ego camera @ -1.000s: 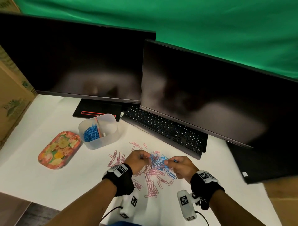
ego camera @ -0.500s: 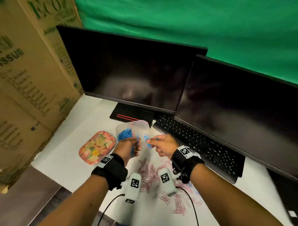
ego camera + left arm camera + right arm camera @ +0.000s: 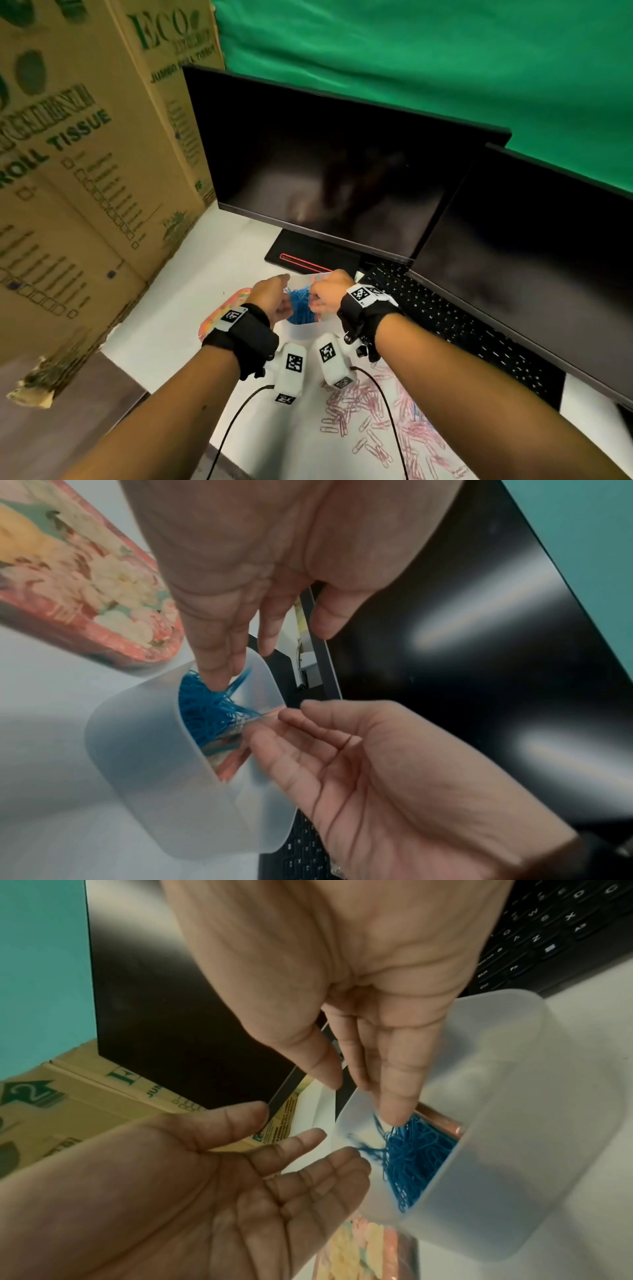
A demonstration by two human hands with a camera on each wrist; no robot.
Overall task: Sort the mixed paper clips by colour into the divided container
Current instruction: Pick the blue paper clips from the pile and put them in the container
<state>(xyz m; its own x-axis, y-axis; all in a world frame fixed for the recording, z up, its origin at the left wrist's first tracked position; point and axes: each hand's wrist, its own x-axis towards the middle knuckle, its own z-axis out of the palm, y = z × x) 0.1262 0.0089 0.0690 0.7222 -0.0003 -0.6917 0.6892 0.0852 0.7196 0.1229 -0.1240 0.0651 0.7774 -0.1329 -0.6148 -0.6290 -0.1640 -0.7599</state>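
Note:
A translucent white container [image 3: 320, 320] stands in front of the left monitor, with a heap of blue paper clips [image 3: 301, 308] in its near-left compartment. My left hand [image 3: 274, 298] and right hand [image 3: 325, 294] hover together just above it. In the left wrist view the left hand [image 3: 240, 653] points straight fingers down onto the blue clips [image 3: 205, 712] inside the container [image 3: 154, 750]. The right hand [image 3: 366, 1096] also has straight fingers over the blue clips [image 3: 418, 1156], and a few blurred blue clips drop at the container [image 3: 496, 1123] rim. Pink clips [image 3: 370, 411] lie scattered on the white table.
A floral tray [image 3: 222, 308] lies left of the container. Two dark monitors [image 3: 342, 178] and a black keyboard [image 3: 445, 325] stand behind and to the right. A tall cardboard box [image 3: 85, 171] walls off the left. Cables [image 3: 233, 428] run from the wrist cameras.
Both hands left the mixed pile pinching blue clips, moved up-left to the container, and now their fingers are spread over the blue compartment. The head view swung left.

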